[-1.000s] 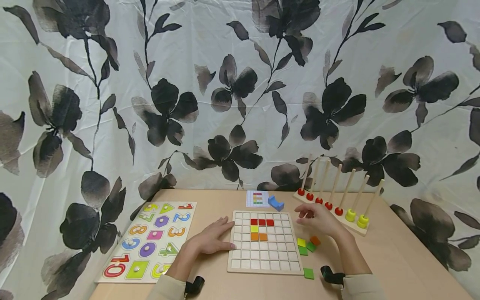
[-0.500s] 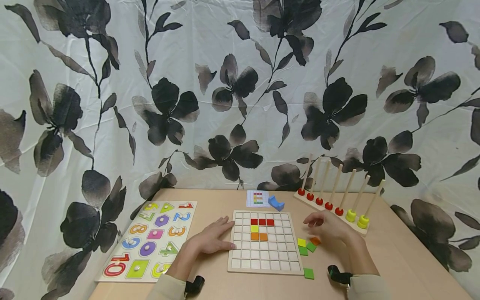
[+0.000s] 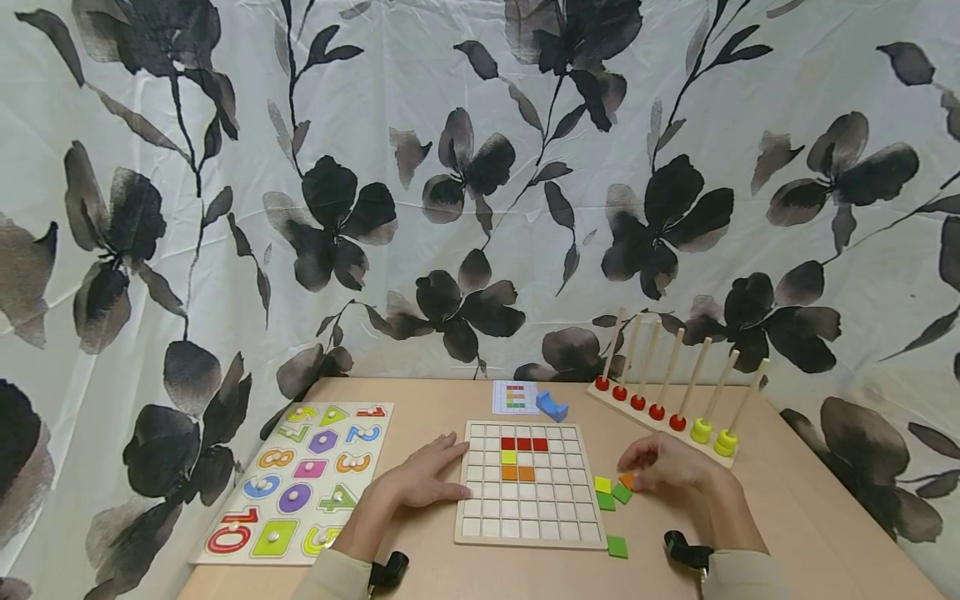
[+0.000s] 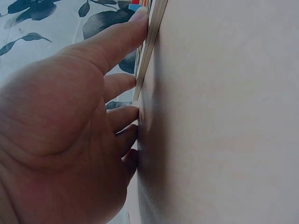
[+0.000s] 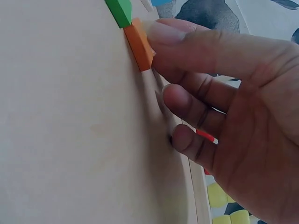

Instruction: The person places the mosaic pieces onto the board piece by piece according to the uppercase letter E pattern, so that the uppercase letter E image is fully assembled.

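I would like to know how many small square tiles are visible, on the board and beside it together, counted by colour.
Red tiles: 3
Yellow tiles: 2
Orange tiles: 3
Green tiles: 3
Total: 11

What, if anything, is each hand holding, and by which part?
The right hand appears to pinch the loose orange tile by its palm-side edge, between thumb and finger. The left hand holds nothing, merely touching the grid board.

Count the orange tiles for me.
3 in view: a left tile and a right tile side by side on the grid board, and a third tile at the right hand, which could hide others.
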Action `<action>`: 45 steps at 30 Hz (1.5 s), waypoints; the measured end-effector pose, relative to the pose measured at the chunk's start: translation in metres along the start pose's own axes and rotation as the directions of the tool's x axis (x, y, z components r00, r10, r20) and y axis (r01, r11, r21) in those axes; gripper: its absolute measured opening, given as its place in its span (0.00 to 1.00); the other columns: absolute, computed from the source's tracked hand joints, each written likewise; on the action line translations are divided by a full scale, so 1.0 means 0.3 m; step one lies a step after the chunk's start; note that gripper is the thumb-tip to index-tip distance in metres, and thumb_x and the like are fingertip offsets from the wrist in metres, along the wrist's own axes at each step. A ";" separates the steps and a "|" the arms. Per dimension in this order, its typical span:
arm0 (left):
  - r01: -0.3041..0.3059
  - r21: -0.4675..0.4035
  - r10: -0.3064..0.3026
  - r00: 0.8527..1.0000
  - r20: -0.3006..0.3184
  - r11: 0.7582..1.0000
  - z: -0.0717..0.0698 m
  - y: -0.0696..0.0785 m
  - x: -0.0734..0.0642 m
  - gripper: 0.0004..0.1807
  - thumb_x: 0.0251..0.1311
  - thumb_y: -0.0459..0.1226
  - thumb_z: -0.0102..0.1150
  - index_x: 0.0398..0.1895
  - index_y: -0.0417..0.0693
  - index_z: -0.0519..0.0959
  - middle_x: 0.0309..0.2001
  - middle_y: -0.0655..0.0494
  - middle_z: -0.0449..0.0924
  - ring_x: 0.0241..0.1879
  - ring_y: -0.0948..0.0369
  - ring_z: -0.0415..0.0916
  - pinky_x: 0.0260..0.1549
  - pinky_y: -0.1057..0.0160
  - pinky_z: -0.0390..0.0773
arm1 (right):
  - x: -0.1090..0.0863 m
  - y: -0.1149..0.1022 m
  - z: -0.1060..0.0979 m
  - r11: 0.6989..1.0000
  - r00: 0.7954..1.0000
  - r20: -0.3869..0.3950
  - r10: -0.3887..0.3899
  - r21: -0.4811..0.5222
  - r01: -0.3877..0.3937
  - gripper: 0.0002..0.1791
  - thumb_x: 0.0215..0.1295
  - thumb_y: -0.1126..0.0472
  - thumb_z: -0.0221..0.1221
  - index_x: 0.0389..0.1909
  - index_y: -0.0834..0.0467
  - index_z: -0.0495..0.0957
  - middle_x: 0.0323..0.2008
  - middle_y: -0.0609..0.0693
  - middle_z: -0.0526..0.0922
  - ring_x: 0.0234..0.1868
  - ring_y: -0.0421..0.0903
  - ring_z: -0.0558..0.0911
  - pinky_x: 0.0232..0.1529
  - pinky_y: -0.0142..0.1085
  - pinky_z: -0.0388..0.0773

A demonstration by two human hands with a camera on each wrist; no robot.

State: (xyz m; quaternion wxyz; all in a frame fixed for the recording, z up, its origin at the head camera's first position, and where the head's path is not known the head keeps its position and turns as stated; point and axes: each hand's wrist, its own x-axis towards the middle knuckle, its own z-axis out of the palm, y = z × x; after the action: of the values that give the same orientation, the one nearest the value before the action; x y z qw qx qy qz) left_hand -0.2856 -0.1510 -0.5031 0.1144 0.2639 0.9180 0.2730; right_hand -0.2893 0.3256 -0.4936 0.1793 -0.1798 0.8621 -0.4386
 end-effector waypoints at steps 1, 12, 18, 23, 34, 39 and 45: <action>0.000 0.000 0.000 1.000 -0.001 1.000 0.000 0.000 0.000 0.47 0.62 0.57 0.68 0.79 0.46 0.65 0.82 0.37 0.51 0.83 0.39 0.46 0.79 0.35 0.51 | 0.001 0.000 0.001 1.000 1.000 0.002 0.006 0.006 -0.006 0.15 0.58 0.68 0.73 0.47 0.61 0.87 0.43 0.57 0.88 0.39 0.49 0.78 0.37 0.33 0.80; 0.009 0.002 -0.009 1.000 -0.002 1.000 -0.003 -0.002 0.003 0.47 0.62 0.58 0.68 0.79 0.47 0.65 0.82 0.38 0.52 0.83 0.39 0.47 0.79 0.35 0.52 | 0.014 -0.011 0.014 0.998 0.999 -0.022 0.024 -0.055 -0.025 0.13 0.57 0.68 0.74 0.45 0.59 0.90 0.44 0.53 0.88 0.41 0.50 0.79 0.41 0.34 0.81; 0.013 0.002 -0.013 1.000 -0.001 1.000 -0.004 -0.001 0.003 0.47 0.62 0.58 0.68 0.79 0.48 0.65 0.83 0.38 0.52 0.83 0.40 0.46 0.79 0.35 0.51 | 0.019 -0.013 0.017 0.998 0.999 -0.039 0.027 -0.062 -0.029 0.12 0.59 0.67 0.73 0.45 0.60 0.89 0.44 0.53 0.88 0.41 0.49 0.79 0.43 0.34 0.81; 0.008 -0.001 -0.008 1.000 -0.001 1.000 -0.004 -0.001 0.003 0.46 0.62 0.58 0.68 0.79 0.47 0.65 0.82 0.38 0.52 0.83 0.39 0.46 0.79 0.35 0.51 | 0.028 -0.010 0.021 0.995 0.999 -0.045 0.027 -0.094 -0.031 0.12 0.61 0.65 0.73 0.46 0.57 0.89 0.45 0.51 0.87 0.44 0.49 0.79 0.46 0.34 0.80; 0.008 -0.005 -0.008 1.000 0.001 1.000 -0.003 0.001 -0.002 0.46 0.63 0.57 0.68 0.79 0.47 0.65 0.82 0.38 0.52 0.83 0.39 0.47 0.79 0.35 0.51 | 0.048 -0.006 0.041 0.996 0.998 -0.068 0.008 -0.086 -0.013 0.10 0.60 0.63 0.73 0.42 0.57 0.86 0.36 0.51 0.85 0.40 0.48 0.78 0.39 0.33 0.78; 0.004 -0.003 -0.004 1.000 0.001 1.000 -0.005 0.004 -0.001 0.46 0.63 0.57 0.68 0.79 0.47 0.65 0.82 0.37 0.51 0.82 0.39 0.46 0.79 0.34 0.51 | 0.051 -0.013 0.049 0.998 0.994 -0.106 0.006 -0.064 -0.013 0.11 0.60 0.64 0.73 0.43 0.57 0.88 0.39 0.52 0.87 0.40 0.48 0.77 0.39 0.33 0.78; 0.003 -0.008 -0.003 1.000 0.003 1.000 -0.006 0.005 0.000 0.46 0.63 0.56 0.68 0.79 0.47 0.65 0.82 0.37 0.51 0.82 0.39 0.46 0.79 0.34 0.51 | 0.056 -0.016 0.053 1.000 0.992 -0.130 0.000 -0.013 -0.002 0.11 0.60 0.65 0.73 0.44 0.59 0.90 0.43 0.54 0.89 0.40 0.49 0.78 0.38 0.32 0.79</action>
State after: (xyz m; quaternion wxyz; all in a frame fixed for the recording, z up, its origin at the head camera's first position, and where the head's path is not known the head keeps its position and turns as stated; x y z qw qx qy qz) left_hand -0.2857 -0.1508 -0.5007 0.1171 0.2625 0.9172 0.2760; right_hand -0.2956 0.3041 -0.5009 0.1219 -0.1517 0.8748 -0.4437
